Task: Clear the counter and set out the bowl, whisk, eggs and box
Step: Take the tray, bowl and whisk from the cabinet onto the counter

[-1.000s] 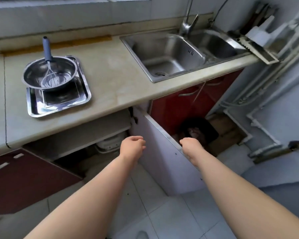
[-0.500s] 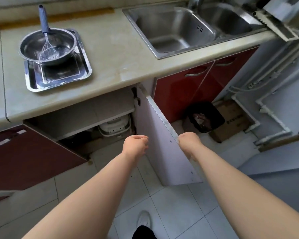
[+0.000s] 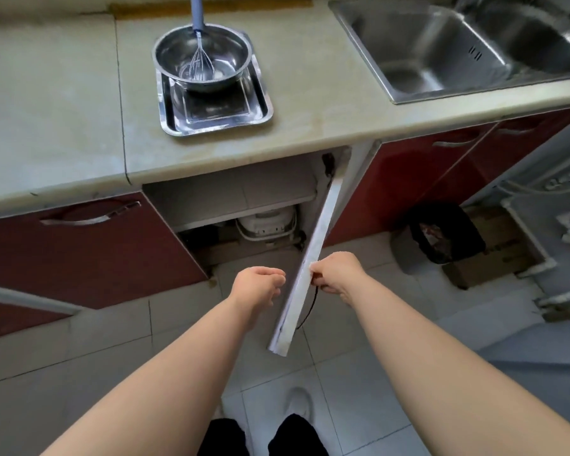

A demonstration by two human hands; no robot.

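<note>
Since half a second ago the white cabinet door point(image 3: 313, 251) has swung round to show almost edge-on, and the right hand point(image 3: 338, 273) now pinches its outer edge. The left hand point(image 3: 257, 286) hangs just beside the door, fingers loosely curled, holding nothing. On the counter point(image 3: 310, 110) the bowl point(image 3: 241, 65) sits on a steel tray point(image 3: 218, 121), the whisk point(image 3: 199, 57) standing inside it. Under the shelf sits what may be a rice cooker point(image 3: 267, 223)

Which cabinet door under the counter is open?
The middle door, under the tray: it stands swung out, and the right hand grips its edge. The red door on its left and the red doors on its right are shut.
</note>
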